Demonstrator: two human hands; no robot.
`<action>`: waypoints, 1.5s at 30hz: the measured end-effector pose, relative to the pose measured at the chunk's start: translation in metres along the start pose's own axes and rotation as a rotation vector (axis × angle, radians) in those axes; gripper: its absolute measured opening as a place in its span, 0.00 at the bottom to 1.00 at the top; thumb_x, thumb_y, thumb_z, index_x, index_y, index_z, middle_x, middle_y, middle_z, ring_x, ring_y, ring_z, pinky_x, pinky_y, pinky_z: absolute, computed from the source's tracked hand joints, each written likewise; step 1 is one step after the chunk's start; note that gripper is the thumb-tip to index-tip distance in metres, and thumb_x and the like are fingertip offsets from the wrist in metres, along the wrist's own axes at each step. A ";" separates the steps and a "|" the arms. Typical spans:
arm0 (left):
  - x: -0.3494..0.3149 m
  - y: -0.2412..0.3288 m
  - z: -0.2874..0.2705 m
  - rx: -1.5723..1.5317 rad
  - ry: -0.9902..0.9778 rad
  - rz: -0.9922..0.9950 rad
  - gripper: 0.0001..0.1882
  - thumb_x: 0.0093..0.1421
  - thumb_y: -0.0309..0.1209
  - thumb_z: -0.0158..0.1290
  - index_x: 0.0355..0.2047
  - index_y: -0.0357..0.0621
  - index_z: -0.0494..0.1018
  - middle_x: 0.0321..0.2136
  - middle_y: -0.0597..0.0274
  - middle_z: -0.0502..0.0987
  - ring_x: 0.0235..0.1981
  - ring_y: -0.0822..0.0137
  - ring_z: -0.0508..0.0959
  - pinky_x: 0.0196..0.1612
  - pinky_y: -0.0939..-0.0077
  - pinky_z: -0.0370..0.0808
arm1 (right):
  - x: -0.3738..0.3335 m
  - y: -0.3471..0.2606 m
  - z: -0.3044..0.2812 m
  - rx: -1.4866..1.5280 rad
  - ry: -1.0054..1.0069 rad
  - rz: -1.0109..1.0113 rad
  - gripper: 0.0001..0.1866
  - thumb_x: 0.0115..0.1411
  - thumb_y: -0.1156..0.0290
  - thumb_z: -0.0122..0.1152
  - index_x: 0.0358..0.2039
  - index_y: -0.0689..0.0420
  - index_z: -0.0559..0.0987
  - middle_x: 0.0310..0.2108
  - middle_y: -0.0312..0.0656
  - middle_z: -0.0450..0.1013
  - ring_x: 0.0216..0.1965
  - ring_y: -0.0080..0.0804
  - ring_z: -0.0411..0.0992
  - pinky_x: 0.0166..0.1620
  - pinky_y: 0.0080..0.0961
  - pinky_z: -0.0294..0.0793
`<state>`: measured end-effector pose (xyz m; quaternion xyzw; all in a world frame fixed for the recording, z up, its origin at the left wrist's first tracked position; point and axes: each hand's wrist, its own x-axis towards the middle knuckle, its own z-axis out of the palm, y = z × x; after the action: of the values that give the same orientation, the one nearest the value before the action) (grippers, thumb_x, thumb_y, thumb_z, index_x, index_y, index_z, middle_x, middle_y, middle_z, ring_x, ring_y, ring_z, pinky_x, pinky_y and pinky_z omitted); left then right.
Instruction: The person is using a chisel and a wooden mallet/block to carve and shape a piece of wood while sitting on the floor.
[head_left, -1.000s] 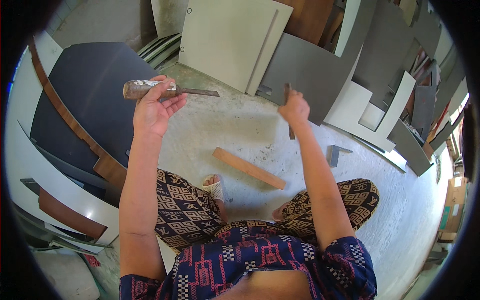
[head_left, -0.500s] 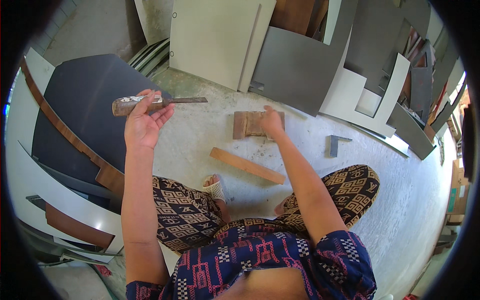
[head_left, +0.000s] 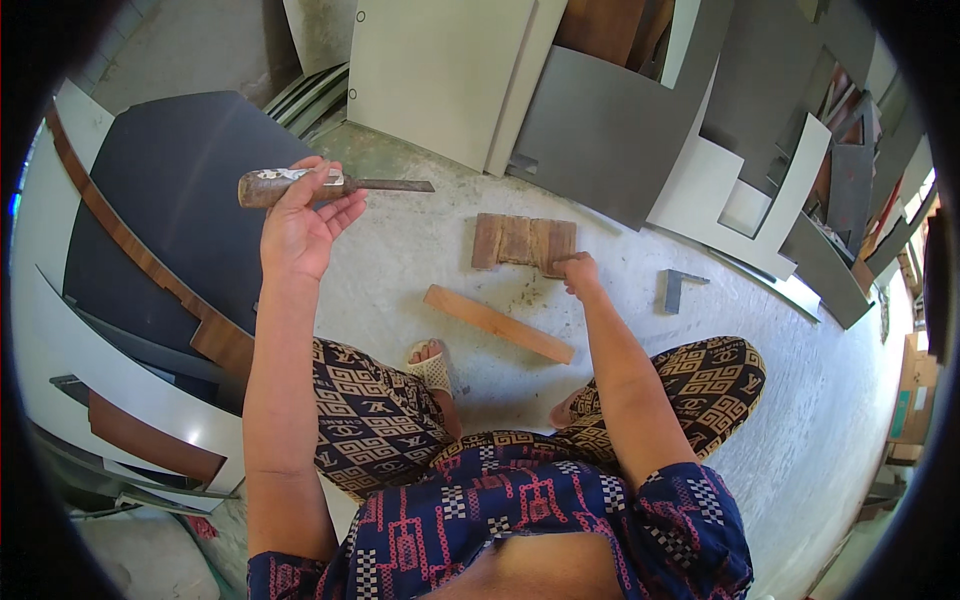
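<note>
Head view: my left hand (head_left: 298,232) is closed on a wooden-handled chisel with a dark flat blade (head_left: 330,185), raised at upper left. My right hand (head_left: 578,272) pinches the near corner of a brown slatted wood block (head_left: 518,240) lying on the concrete floor (head_left: 640,400), centre frame. Best to seat the block flat and keep my fingers off the blade's line.

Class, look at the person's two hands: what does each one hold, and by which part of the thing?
The left hand holds a chisel by its wooden handle. The right hand grips the near right corner of a wooden block lying on the floor.
</note>
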<state>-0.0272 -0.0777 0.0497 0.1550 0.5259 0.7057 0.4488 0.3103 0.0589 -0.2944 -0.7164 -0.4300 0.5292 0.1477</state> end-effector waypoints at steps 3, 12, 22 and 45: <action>0.002 -0.003 -0.003 -0.014 0.013 0.003 0.17 0.55 0.28 0.59 0.44 0.45 0.69 0.42 0.55 0.74 0.37 0.48 0.78 0.41 0.60 0.79 | -0.006 -0.006 0.000 0.082 -0.003 -0.008 0.31 0.45 0.69 0.71 0.49 0.63 0.70 0.27 0.44 0.70 0.19 0.30 0.65 0.17 0.27 0.61; 0.001 -0.010 -0.004 -0.028 -0.002 -0.015 0.17 0.56 0.28 0.59 0.45 0.44 0.69 0.41 0.55 0.74 0.36 0.48 0.78 0.40 0.59 0.79 | -0.040 0.001 0.011 -0.550 0.274 -0.443 0.34 0.49 0.56 0.69 0.52 0.61 0.70 0.39 0.51 0.73 0.42 0.50 0.73 0.44 0.39 0.73; 0.016 -0.029 -0.005 0.074 0.030 -0.035 0.20 0.54 0.30 0.60 0.45 0.46 0.69 0.41 0.55 0.74 0.36 0.47 0.78 0.40 0.57 0.79 | -0.151 0.014 0.058 -1.296 -0.456 -0.595 0.47 0.48 0.55 0.69 0.64 0.53 0.55 0.52 0.50 0.67 0.52 0.48 0.70 0.52 0.39 0.72; 0.073 -0.121 -0.006 0.457 0.001 0.198 0.16 0.46 0.28 0.65 0.34 0.40 0.73 0.26 0.59 0.76 0.19 0.70 0.75 0.19 0.77 0.75 | -0.220 -0.071 -0.048 0.221 -0.240 -0.254 0.20 0.39 0.80 0.68 0.35 0.71 0.75 0.27 0.47 0.74 0.29 0.34 0.74 0.33 0.29 0.74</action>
<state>-0.0147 -0.0174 -0.0775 0.3029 0.6544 0.6090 0.3304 0.3051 -0.0577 -0.0891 -0.5676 -0.4707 0.6319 0.2387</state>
